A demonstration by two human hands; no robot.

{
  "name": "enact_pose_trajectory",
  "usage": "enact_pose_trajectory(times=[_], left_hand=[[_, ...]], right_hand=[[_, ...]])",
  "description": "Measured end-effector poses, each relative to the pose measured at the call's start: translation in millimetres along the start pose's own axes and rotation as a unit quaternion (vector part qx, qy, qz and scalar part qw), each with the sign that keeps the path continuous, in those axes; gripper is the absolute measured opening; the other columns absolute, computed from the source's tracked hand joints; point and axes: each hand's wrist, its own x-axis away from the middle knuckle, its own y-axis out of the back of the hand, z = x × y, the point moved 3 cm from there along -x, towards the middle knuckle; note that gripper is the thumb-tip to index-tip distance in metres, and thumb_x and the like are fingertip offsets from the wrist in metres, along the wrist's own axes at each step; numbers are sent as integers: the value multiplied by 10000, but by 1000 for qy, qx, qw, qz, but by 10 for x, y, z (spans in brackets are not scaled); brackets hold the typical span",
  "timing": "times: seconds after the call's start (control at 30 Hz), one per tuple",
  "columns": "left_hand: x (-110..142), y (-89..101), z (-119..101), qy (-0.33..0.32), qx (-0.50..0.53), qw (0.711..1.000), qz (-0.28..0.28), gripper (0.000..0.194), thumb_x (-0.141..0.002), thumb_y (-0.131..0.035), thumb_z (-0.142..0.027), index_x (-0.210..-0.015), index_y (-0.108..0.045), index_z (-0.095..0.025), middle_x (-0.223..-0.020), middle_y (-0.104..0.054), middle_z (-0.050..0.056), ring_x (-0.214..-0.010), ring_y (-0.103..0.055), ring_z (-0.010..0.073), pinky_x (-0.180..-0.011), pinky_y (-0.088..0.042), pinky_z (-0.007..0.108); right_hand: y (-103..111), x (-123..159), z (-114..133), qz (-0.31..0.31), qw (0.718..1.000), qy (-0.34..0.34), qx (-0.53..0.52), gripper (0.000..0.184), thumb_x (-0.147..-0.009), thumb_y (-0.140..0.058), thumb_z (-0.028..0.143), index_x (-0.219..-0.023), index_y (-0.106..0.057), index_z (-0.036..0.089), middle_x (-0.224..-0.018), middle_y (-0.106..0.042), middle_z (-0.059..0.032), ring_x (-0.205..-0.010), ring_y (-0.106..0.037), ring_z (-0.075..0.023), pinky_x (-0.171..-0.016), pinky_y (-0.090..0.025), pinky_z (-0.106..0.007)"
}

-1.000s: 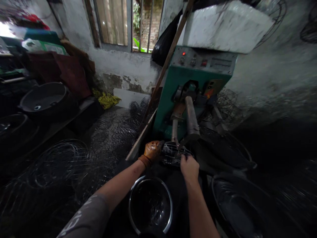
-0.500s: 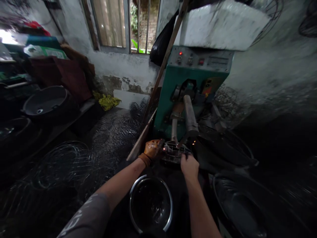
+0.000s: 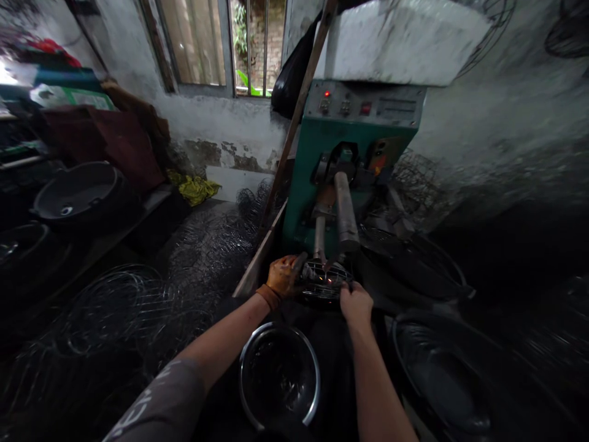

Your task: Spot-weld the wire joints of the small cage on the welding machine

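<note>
A round wire grate sits under the electrode tips of a green spot welder. My left hand, in an orange-brown glove, is closed on the grate's left rim. The bare fingers of my right hand pinch its right rim. Small orange sparks glow on the wires beneath the welder's arms. Below my hands, between my forearms, stands a round bowl with a shiny metal rim and small bright pieces inside, too dark to make out.
Heaps of wire rings and grates cover the floor at left. Dark round pans stand on a ledge beyond. To the right lies a large dark basin. A wooden post leans beside the welder.
The grate and my right hand have shifted slightly, and the grate now shows more of its round outline. Sparks have moved from its edges to its middle. The view has moved a little.
</note>
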Motion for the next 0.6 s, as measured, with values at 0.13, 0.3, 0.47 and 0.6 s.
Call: enact_pose_trajectory(times=[0.13,0.3,0.47,0.6], left_hand=[[206,-157,298,100,51,994,-13,909,-712,-787,-464,-1505,-482,-139,-1422,-607,169,-1274,-609,331,-1083,-507,452],[168,-127,270,55,50,996,-43,807,-697,-786,-481,-1410,-581,-163,-1316,-683,132,-1215,-648,311,-1057,-524,439],[18,-18,57,-5,11,999,-38,832,-695,-750,-559,-1402,-589,-150,-1249,-710,140,-1141,-680,333,-991,-555,461],[-22,25,-20,-6,-11,1000,-7,866,-668,-764,-552,-1413,-588,-145,-1244,-708,148,-1119,-685,349,-975,-563,474]], right_hand=[[-19,-35,-32,-13,1000,6,-17,378,-925,-447,257,-1022,-742,43,-979,-745,-224,-928,-680,-307,-839,-468,-344],[-54,-126,-254,-26,991,-47,-120,336,-828,-492,348,-830,-733,114,-798,-727,-157,-788,-643,-283,-712,-461,-328],[-123,-173,-467,-16,980,-105,-165,264,-753,-532,401,-588,-598,207,-581,-626,-74,-658,-577,-250,-610,-406,-313],[-135,-184,-496,-6,981,-109,-161,251,-754,-524,387,-578,-572,216,-571,-613,-62,-633,-574,-239,-600,-399,-311]])
